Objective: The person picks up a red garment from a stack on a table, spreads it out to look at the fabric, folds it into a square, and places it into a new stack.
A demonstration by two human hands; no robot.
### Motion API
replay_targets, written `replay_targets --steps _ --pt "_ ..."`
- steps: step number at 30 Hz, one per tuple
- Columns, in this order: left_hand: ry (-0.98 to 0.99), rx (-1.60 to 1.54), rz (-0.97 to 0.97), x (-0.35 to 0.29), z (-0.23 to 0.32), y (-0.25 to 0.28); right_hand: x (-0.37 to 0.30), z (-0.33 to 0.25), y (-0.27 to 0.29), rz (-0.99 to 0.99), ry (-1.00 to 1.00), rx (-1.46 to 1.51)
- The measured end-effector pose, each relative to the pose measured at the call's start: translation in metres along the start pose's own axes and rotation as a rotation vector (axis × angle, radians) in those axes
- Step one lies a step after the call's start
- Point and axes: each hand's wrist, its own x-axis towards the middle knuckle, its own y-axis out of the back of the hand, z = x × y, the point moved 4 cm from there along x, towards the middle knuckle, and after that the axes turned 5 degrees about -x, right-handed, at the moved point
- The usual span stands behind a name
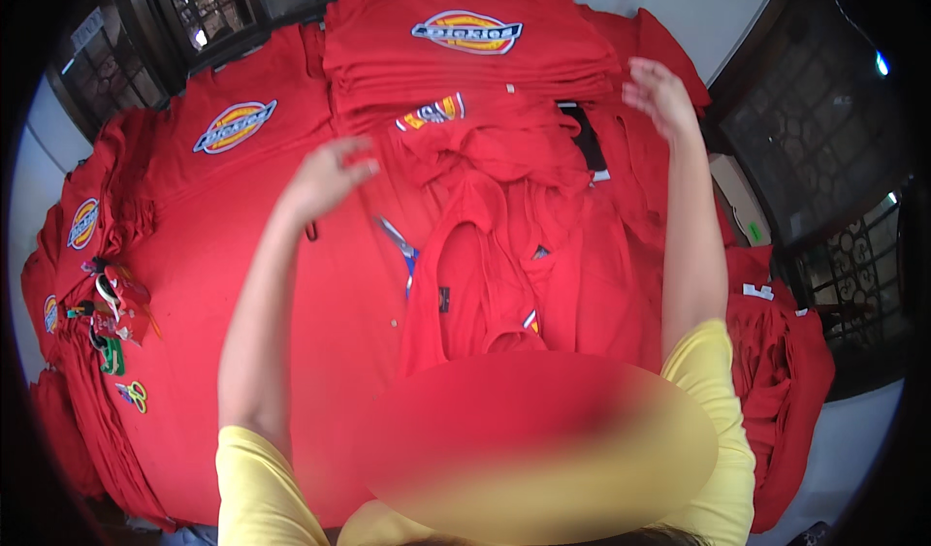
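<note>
Between the empty, loosely spread left hand (328, 176) and right hand (662, 102) lies 1 rumpled red shirt (504, 148), emblem (433, 112) partly showing.

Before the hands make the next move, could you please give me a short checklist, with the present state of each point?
1. Left hand empty: ok, its fingers are apart and nothing shows in it.
2. Right hand empty: ok, it is open, at the right side of the stack of red shirts.
3. Right hand not touching the stack: cannot tell from this one view.
4. Cloth in front of the stack laid flat: not ok, the red garment there is bunched up.
5. Blue-handled scissors apart from loose cloth: not ok, their handle lies at its edge.
</note>
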Motion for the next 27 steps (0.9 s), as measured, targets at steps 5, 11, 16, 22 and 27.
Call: replay_targets --steps 5,11,16,22,27 --pt "0.241 0.095 -0.188 -0.152 0.000 -0.074 -0.224 0.025 -0.042 -0.330 -0.060 -0.236" --pt "-0.101 0.266 -0.023 -0.286 0.022 -0.151 -0.362 0.103 -0.125 -0.310 0.199 -0.870" --pt "-0.022 -0.007 0.246 -0.313 -0.010 -0.130 -0.372 0.089 -0.117 0.179 0.110 -0.315" --pt "0.286 -0.494 0.438 -0.399 -0.059 -0.056 -0.469 0.007 -0.191 -0.281 -0.079 -0.369" --pt "0.410 -0.774 0.757 -0.500 -0.106 0.033 -0.581 -0.056 -0.284 -1.057 -0.103 -0.034"
